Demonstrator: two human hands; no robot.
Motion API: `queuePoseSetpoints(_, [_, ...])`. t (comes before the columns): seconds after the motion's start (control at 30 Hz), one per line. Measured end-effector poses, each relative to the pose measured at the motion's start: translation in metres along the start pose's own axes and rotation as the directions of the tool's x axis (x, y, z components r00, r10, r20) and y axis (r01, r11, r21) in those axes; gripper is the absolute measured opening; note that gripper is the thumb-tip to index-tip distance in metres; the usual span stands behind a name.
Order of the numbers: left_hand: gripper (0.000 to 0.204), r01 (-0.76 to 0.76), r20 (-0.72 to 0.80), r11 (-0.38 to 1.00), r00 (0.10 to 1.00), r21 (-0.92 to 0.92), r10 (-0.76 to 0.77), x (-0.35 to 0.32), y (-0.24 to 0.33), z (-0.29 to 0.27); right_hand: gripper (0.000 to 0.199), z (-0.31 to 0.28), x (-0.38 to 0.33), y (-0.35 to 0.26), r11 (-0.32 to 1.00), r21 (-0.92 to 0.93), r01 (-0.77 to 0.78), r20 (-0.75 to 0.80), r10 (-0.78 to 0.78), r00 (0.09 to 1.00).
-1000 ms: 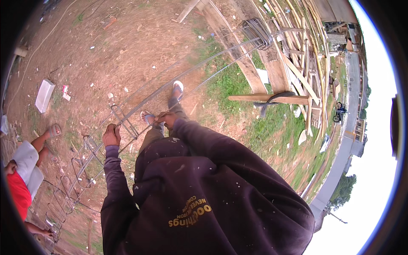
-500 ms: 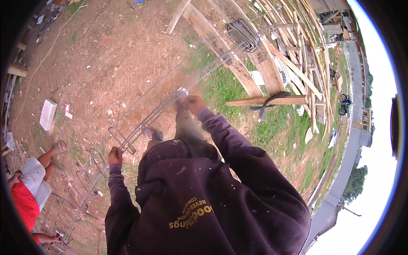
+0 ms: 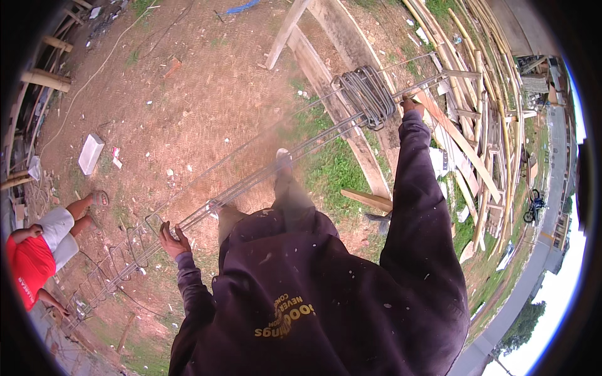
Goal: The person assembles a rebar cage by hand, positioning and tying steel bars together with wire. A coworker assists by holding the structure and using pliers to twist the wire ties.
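Observation:
Long thin steel bars (image 3: 251, 178) run slantwise from the lower left to the upper right, past my legs. A stack of bent wire stirrups (image 3: 367, 97) hangs bunched on them near their far right end. Just beyond that stack, my right hand (image 3: 411, 105) is closed on the bars, its fingers partly hidden. My left hand (image 3: 174, 240) is beside the bars at the lower left, fingers spread, close to a single rectangular stirrup (image 3: 152, 223). Several more stirrups (image 3: 113, 263) are spaced out along the bars farther left.
A person in a red shirt (image 3: 31, 266) is at the far left, one hand near the bars' end. Wooden planks (image 3: 342, 41) and a pile of bamboo poles (image 3: 483, 125) lie at the upper right. A pale block (image 3: 91, 154) rests on the dirt ground.
My right hand has moved up and right along the bars, to beyond the stirrup stack. My left hand's fingers have loosened and spread beside the bars.

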State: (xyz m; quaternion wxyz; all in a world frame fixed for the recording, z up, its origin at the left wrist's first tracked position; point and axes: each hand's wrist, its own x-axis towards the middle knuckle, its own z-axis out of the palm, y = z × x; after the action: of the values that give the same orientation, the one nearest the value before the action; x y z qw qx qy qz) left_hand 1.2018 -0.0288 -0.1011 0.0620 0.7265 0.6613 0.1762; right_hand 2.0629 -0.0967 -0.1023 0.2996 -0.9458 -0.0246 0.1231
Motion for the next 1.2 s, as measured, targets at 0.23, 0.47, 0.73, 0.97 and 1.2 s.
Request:
queuePoseSetpoints(0.23, [0.049,0.011,0.61,0.981,0.784,-0.195,0.113,0.029,0.162,0.097,0.06,0.022,0.061,-0.011,0.953,-0.263,-0.149,-0.049,0.141,0.989])
queuePoseSetpoints(0.47, [0.041,0.113,0.718,0.968,0.691,-0.226,0.087,0.039,0.185,0.113,0.056,0.012,0.035,-0.033,0.921,-0.389,-0.025,-0.077,-0.006,0.997])
queuePoseSetpoints(0.73, [0.034,0.007,0.557,0.959,0.815,-0.285,0.159,0.04,0.195,0.106,0.065,0.019,0.04,-0.049,0.918,-0.397,0.006,-0.03,-0.019,0.999])
queuePoseSetpoints(0.97, [0.037,0.032,0.541,0.959,0.831,-0.282,0.131,0.048,0.197,0.11,0.069,0.035,0.052,-0.07,0.881,-0.471,0.044,0.0,-0.05,0.999])
queuePoseSetpoints(1.2, [0.046,0.232,0.671,0.934,0.741,-0.273,0.012,0.062,0.203,0.117,0.061,0.016,-0.012,-0.071,0.886,-0.116,0.449,-0.052,-0.457,0.888])
